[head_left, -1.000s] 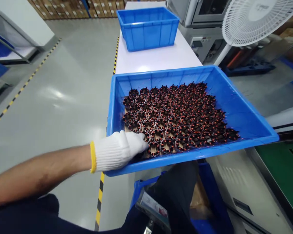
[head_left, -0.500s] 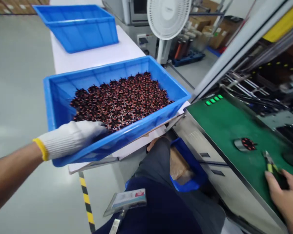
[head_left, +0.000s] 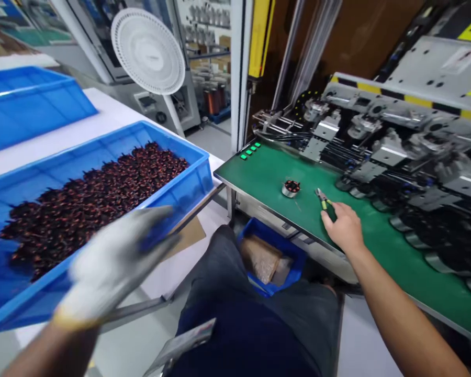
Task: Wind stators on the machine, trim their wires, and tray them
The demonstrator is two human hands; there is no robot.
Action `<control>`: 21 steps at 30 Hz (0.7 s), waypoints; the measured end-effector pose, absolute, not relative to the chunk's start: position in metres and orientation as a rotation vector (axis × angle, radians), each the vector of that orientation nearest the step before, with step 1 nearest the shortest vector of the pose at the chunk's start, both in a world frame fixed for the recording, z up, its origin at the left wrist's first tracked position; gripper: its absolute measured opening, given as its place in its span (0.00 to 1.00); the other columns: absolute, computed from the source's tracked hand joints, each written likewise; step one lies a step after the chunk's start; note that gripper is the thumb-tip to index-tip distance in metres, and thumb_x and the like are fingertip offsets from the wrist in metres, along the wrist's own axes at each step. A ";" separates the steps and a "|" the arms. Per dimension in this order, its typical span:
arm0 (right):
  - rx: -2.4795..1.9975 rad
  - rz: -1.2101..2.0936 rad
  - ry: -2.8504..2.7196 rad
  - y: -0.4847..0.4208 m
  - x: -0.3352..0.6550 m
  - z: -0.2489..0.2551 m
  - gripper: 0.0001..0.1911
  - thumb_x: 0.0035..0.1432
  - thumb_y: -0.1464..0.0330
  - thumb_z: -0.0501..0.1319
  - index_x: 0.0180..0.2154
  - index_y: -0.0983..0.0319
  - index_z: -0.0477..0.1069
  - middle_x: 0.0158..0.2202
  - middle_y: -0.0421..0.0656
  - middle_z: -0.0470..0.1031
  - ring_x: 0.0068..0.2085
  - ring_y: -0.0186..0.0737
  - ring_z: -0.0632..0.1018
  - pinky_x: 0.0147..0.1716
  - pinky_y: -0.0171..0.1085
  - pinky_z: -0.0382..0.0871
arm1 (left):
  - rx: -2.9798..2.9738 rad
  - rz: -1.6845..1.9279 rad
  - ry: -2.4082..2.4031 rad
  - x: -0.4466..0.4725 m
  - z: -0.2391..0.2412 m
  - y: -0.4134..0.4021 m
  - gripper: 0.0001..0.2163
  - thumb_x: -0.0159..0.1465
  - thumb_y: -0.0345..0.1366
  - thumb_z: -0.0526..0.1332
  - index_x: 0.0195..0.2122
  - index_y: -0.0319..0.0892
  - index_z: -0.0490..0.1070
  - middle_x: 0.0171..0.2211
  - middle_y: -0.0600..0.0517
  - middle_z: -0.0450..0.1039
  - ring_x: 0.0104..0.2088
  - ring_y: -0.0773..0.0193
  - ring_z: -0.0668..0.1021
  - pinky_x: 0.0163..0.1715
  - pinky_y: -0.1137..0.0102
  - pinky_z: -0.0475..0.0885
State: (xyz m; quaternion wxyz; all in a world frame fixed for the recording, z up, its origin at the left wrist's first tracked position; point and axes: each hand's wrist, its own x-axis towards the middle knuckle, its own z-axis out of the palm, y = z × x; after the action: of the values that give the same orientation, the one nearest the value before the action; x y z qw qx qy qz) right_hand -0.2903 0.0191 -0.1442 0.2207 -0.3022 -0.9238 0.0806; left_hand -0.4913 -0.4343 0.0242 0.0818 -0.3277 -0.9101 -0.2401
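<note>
My left hand [head_left: 113, 262], in a white glove with a yellow cuff, hovers in front of the near wall of a blue bin [head_left: 182, 186]. It is smeared by motion, so I cannot make out its fingers or anything in them. The bin holds several dark stators wound with copper wire [head_left: 94, 199]. My right hand [head_left: 343, 228] is bare and rests on the green work surface [head_left: 396, 262], closed on the handles of small green-yellow pliers [head_left: 322, 198]. A single wound stator [head_left: 291, 187] stands on the green surface just left of the pliers.
A second blue bin [head_left: 23, 104] sits farther back on the white table. A white fan [head_left: 148, 51] stands behind the bins. A machine with grey fixtures [head_left: 396, 141] lines the far side of the green surface. A small blue bin with a brown bag [head_left: 270, 256] sits under the bench.
The view has swung right toward the green bench. My left hand has come out of the stator bin toward me. My right hand stays on the pliers.
</note>
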 end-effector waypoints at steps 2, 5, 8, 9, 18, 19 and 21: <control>-0.822 0.260 -2.512 0.017 -0.293 -0.143 0.26 0.62 0.57 0.56 0.50 0.70 0.76 0.51 0.64 0.76 0.54 0.65 0.75 0.55 0.63 0.69 | -1.156 -0.667 -2.855 -0.502 0.004 -0.360 0.27 0.58 0.47 0.68 0.59 0.50 0.73 0.54 0.47 0.79 0.51 0.45 0.81 0.48 0.56 0.77; -0.763 0.300 -2.419 0.010 -0.297 -0.134 0.27 0.64 0.55 0.58 0.52 0.70 0.75 0.54 0.65 0.74 0.57 0.65 0.73 0.58 0.66 0.66 | -1.490 -0.929 -3.012 -0.528 -0.027 -0.246 0.46 0.53 0.42 0.72 0.72 0.49 0.54 0.68 0.44 0.66 0.67 0.41 0.69 0.62 0.51 0.68; -0.655 0.324 -2.337 -0.004 -0.293 -0.115 0.26 0.66 0.55 0.58 0.55 0.68 0.74 0.55 0.62 0.75 0.57 0.60 0.75 0.59 0.60 0.68 | -1.845 -1.041 -3.014 -0.550 -0.048 -0.159 0.56 0.45 0.38 0.76 0.74 0.47 0.49 0.64 0.48 0.72 0.65 0.45 0.72 0.64 0.57 0.67; -0.619 0.330 -2.320 -0.011 -0.290 -0.108 0.25 0.68 0.55 0.58 0.55 0.67 0.74 0.54 0.60 0.76 0.56 0.58 0.76 0.59 0.58 0.71 | -1.931 -1.073 -2.997 -0.554 -0.053 -0.140 0.57 0.44 0.37 0.76 0.74 0.46 0.50 0.62 0.48 0.75 0.63 0.47 0.74 0.63 0.59 0.67; -0.298 0.475 -2.293 -0.088 -0.287 -0.043 0.15 0.70 0.63 0.63 0.52 0.65 0.74 0.44 0.52 0.80 0.44 0.47 0.82 0.45 0.44 0.80 | -1.995 -1.581 -2.697 -0.514 -0.057 -0.173 0.52 0.54 0.33 0.70 0.75 0.46 0.40 0.62 0.47 0.73 0.60 0.58 0.77 0.63 0.62 0.70; -0.264 0.496 -2.297 -0.096 -0.290 -0.037 0.11 0.70 0.66 0.62 0.50 0.66 0.75 0.41 0.51 0.80 0.41 0.45 0.82 0.42 0.42 0.80 | -1.958 -1.637 -2.619 -0.503 -0.053 -0.192 0.50 0.56 0.34 0.69 0.75 0.50 0.41 0.62 0.48 0.73 0.58 0.58 0.78 0.61 0.62 0.73; -0.192 0.534 -2.303 -0.111 -0.294 -0.026 0.06 0.70 0.71 0.62 0.44 0.66 0.77 0.36 0.48 0.79 0.36 0.41 0.80 0.38 0.39 0.78 | -1.905 -1.656 -2.478 -0.483 -0.041 -0.228 0.47 0.58 0.33 0.69 0.74 0.55 0.44 0.60 0.50 0.75 0.55 0.57 0.80 0.56 0.62 0.76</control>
State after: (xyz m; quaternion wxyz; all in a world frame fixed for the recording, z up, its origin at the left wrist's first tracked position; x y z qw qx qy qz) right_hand -0.2940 -0.1114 -0.0259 0.3756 -0.0750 -0.8999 0.2088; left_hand -0.4834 -0.2276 -0.0413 -0.1965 -0.5281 -0.6868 -0.4591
